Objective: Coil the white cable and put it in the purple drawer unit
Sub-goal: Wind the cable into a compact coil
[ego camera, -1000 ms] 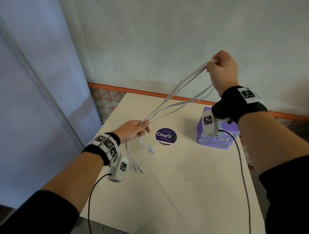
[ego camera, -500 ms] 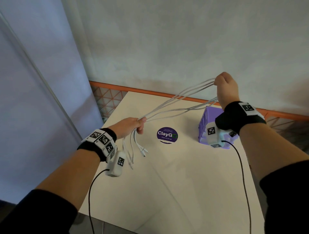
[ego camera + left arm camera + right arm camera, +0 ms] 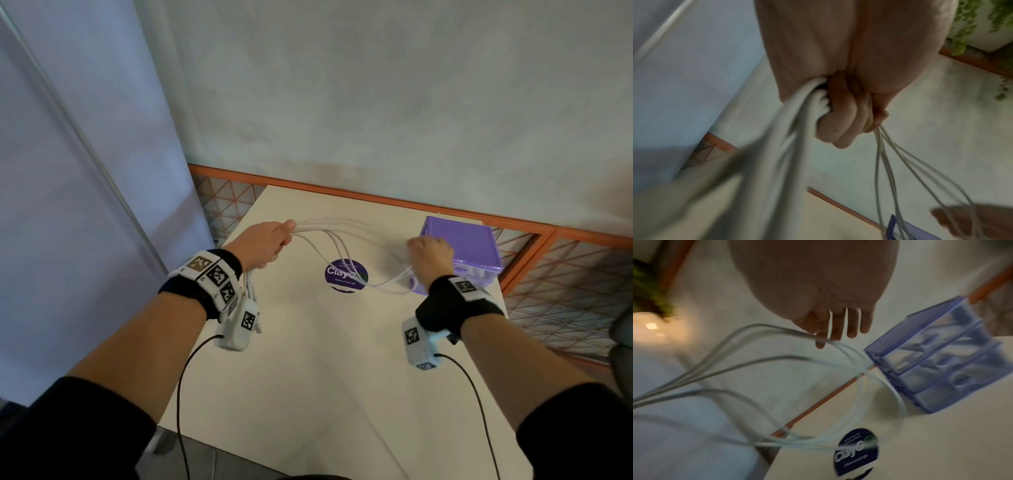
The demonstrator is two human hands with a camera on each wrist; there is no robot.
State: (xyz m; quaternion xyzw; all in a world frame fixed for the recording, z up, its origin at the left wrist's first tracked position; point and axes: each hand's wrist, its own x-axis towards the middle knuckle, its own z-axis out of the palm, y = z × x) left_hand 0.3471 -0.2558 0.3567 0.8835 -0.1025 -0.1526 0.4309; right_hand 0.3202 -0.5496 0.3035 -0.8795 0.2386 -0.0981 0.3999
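Both forearms reach forward over the cream table [image 3: 308,394], dark sleeves pushed up, each wrist in a black band with marker tags and a small white camera pod hanging below, black leads trailing back.

Left hand [image 3: 263,241] is up over the table's far-left corner, knuckles up, fist closed. Left wrist view: fingers [image 3: 840,128] curled tight round a bunch of white cable [image 3: 346,236] strands, so it grips them; thick blurred strands drop out of the near side of the fist, thin ones fan away from the far side toward the other hand. In the head view the cable ends hang below this wrist, partly behind the pod.

Right hand [image 3: 431,255] is lower, just in front of the purple drawer unit [image 3: 462,246], back of hand toward the head camera. Right wrist view (motion-blurred): fingers [image 3: 851,326] point down, fairly straight, slightly apart; a few strands pass at the index fingertip. Cannot tell whether thumb and index pinch them or they only drape there.

Between the hands the cable sags in loose loops, the lowest crossing the round dark ClayGo sticker [image 3: 346,275] on the table.

The drawer unit sits at the far-right table corner, three translucent drawers stacked, all pushed in.

Behind: orange-framed mesh rail [image 3: 376,198], pale wall.
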